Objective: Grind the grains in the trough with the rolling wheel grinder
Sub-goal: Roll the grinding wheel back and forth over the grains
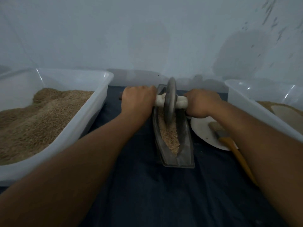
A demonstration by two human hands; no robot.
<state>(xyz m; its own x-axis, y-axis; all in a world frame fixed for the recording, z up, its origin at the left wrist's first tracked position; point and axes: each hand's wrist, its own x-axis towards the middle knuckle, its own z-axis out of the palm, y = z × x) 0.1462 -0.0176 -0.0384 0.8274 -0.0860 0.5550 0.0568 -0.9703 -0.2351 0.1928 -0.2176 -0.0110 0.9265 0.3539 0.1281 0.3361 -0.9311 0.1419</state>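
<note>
Your left hand [138, 99] and right hand [202, 104] gripped the axle of the grey wheel [170, 102] (upright) in the trough's [185, 154] tan grains [168, 136].

Trough [183, 154]: long, narrow, boat-shaped, dark grey metal, lying lengthwise away from the person at the middle of the dark blue cloth [147, 194], its far end near the cloth's far edge. Grains [168, 136]: pale tan, coarse, filling the channel along its length. Rolling wheel grinder [170, 104]: grey disc standing upright on edge in the far half of the trough, rim sunk in the grains. A pale axle handle [182, 101] runs through its centre, level and crosswise to the trough.
</note>
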